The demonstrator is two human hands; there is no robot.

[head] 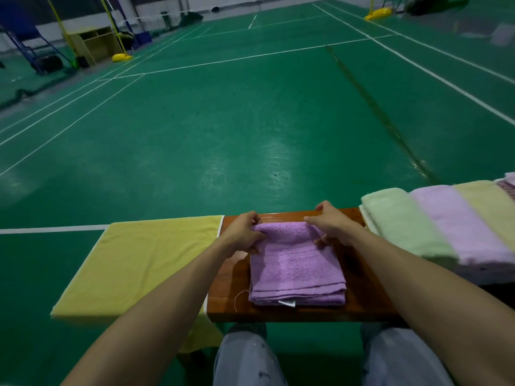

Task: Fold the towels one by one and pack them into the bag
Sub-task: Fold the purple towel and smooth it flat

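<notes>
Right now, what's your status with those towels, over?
Left hand, right hand pinching purple towel, far edge. Folded, on bench. Yellow towel left, laid-out towels right; nothing blocking.

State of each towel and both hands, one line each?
purple towel: folded, lying on the bench.
left hand: grips its far left corner.
right hand: grips its far right corner.
yellow towel: spread open over bench's left end.
green towel: draped across bench, right.
pink towel: draped beside it.
pale yellow towel: draped beside the pink.

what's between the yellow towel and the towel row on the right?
Head view: purple towel on bare wooden bench, left hand and right hand gripping its far end.
</notes>
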